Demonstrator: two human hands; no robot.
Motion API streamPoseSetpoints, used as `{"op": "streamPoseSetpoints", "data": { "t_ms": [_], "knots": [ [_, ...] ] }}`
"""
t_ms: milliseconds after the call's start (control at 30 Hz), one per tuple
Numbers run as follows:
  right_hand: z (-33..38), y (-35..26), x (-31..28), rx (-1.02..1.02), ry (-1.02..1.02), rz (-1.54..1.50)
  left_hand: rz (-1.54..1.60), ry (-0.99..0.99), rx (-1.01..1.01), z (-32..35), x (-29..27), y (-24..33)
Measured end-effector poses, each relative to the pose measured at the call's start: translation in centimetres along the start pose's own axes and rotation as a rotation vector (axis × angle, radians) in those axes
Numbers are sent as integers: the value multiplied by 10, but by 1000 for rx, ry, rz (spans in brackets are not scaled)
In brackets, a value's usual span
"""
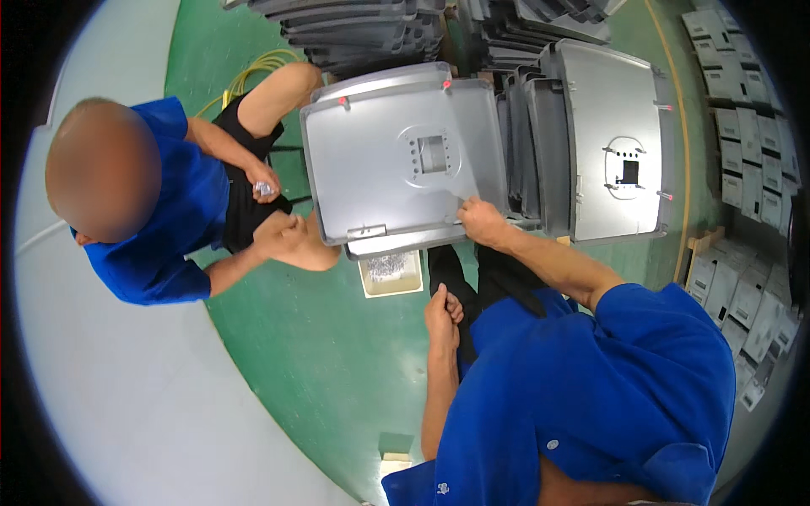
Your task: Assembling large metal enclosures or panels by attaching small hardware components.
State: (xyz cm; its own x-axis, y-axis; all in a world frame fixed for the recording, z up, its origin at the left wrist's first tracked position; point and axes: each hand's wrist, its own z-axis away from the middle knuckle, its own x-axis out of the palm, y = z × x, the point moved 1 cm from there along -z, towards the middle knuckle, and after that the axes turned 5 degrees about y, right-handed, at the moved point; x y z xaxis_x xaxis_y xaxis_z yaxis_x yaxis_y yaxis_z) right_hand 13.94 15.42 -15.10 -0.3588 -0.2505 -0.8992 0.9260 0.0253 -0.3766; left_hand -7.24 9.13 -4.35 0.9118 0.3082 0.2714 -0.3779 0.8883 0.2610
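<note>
A grey metal panel (371, 160) with a square cutout lies in front of me, its lower edge toward me. Two red-tipped pins (446, 85) stand near its far edge. Over the panel's near right part is my right hand (483, 223), its fingers pinched together at the surface; whatever is between the fingertips is too small to make out. My left hand (441, 314) is closed in front of my lap, below the panel's near edge, and I cannot see what it holds, if anything. Under that edge sits a cream tray (392, 291) of small metal parts.
Another panel (616, 135) leans upright at right against several others. More stacked panels (371, 34) rise behind. A co-worker (173, 202) in blue sits at left, close to the panel. Yellow hose (257, 69) lies on the green floor; white boxes (742, 152) stand far right.
</note>
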Motion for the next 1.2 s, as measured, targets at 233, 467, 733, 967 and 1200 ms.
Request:
{"op": "streamPoseSetpoints", "data": {
  "t_ms": [233,467,733,967,1200],
  "knots": [
    [1,-3,4,-27,26,93,8,-3,2,-1,2,1],
    [-2,-9,2,-114,-62,215,22,-30,-34,-9,-5,-3],
    [-4,-16,1,-284,2,305,-41,-17,-1,-6,5,2],
    [-9,-25,1,-305,-127,342,-67,-36,-17,-13,-1,9],
    [-10,-5,10,-384,-111,270,-100,-65,-11,-16,-2,10]
  ]
}}
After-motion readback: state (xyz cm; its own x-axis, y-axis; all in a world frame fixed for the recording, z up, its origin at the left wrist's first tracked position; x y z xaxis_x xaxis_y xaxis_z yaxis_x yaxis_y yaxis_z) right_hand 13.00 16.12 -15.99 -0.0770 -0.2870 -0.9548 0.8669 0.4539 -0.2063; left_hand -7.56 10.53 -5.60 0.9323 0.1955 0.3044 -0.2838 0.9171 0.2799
